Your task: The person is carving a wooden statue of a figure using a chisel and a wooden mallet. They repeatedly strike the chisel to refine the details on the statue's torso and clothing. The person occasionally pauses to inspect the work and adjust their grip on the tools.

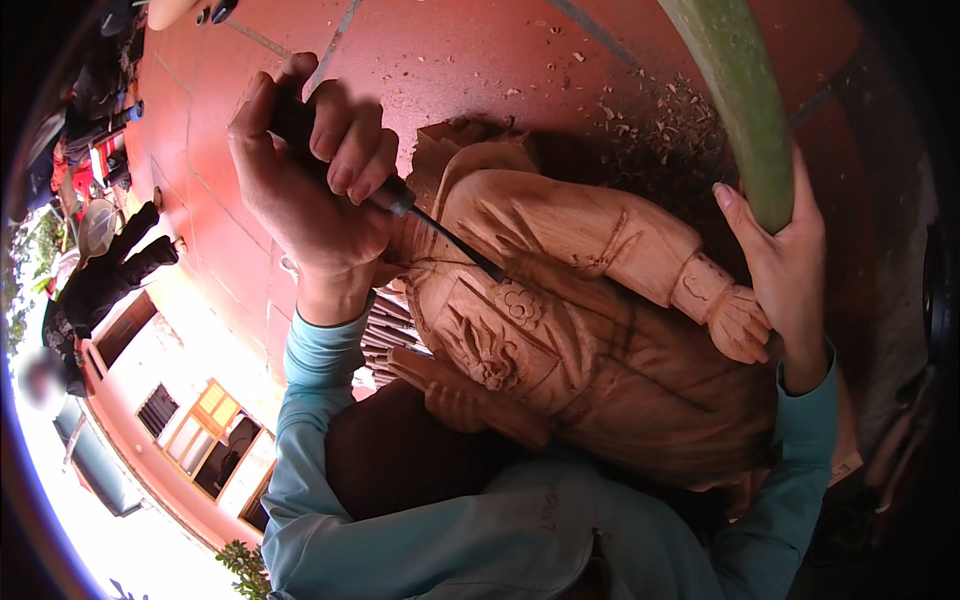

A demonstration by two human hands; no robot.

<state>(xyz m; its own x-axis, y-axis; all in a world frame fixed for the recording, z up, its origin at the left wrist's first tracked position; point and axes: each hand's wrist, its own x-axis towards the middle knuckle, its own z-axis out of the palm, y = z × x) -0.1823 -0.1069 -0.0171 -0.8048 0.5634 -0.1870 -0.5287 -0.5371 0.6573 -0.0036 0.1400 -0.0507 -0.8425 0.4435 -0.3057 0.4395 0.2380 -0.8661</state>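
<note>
A carved wooden figure [640, 350] lies across my lap area, with a robe, sleeves, a small hand and flower-like relief on its chest. My left hand [320, 170] is closed around the dark handle of a wood carving chisel [455, 243]. The chisel's thin shaft slants down to the right, its tip at the carved flower [518, 303]; whether it touches is hard to tell. My right hand [785, 255] grips the lower end of a thick, green, club-like thing [745, 110], which rises past the top edge beside the figure's sleeve.
Wood chips [670, 115] are scattered over the red tiled floor [450, 50] beyond the figure. A person in dark trousers [120, 260] is at the far left, near various objects. A building with a window [205, 420] and a green plant [243, 567] show at lower left.
</note>
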